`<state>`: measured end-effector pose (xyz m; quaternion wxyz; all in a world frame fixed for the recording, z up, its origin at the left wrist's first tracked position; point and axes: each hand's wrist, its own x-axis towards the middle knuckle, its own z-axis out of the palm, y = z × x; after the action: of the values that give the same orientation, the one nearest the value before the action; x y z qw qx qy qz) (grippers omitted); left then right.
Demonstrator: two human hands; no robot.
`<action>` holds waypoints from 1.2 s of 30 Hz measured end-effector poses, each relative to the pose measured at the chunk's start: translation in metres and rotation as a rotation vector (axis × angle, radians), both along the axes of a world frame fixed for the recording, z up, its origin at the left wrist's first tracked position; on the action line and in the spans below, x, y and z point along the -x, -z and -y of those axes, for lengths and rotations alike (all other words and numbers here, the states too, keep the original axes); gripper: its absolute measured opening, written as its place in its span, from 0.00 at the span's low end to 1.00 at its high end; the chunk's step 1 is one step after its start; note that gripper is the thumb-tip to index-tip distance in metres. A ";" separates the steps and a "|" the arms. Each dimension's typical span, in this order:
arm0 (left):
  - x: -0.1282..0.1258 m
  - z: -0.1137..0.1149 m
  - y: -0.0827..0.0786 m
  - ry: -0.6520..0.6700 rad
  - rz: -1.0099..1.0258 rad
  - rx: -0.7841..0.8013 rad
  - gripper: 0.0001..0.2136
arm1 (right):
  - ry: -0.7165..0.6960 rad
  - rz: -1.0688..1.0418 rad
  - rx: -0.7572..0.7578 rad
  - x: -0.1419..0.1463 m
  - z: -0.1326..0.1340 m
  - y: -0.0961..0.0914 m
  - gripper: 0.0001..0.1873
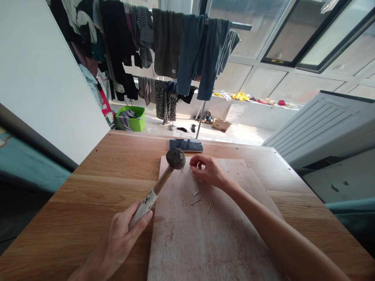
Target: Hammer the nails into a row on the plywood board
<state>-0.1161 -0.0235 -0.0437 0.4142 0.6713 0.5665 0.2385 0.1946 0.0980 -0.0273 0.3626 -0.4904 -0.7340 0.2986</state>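
Note:
My left hand (125,230) is wrapped round the pale grip of a hammer (163,180) with a wooden shaft. Its dark round head is raised over the far left part of a worn wooden board (181,242). At the board's far end, my right hand (208,169) pinches a small nail (190,168) between thumb and forefinger; the fingers hide most of it. Just left of those fingertips, partly behind the hammer head, another nail (183,169) shows. Several loose nails (195,202) lie on the board, nearer me than my right hand.
The board rests on a wood-grain table (117,187). A phone (186,145) lies at the table's far edge. Beyond stand a green basket (137,124) of clothes and a rack of hanging laundry (168,43). A white panel (52,78) rises at the left, a white ribbed appliance (322,125) at the right.

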 end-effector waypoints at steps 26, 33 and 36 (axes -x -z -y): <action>-0.032 -0.003 -0.010 -0.020 0.052 -0.086 0.21 | 0.004 0.318 0.094 -0.030 0.025 -0.034 0.05; -0.029 -0.006 -0.009 -0.028 0.047 -0.076 0.21 | -0.030 0.438 0.142 0.007 0.037 -0.033 0.20; -0.027 -0.006 -0.010 -0.032 0.032 -0.103 0.21 | -0.035 0.422 0.148 0.012 0.033 -0.031 0.18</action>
<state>-0.0887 -0.0173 -0.0339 0.3843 0.6788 0.5573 0.2845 0.1827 0.0648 0.0037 0.1591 -0.5545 -0.7781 0.2485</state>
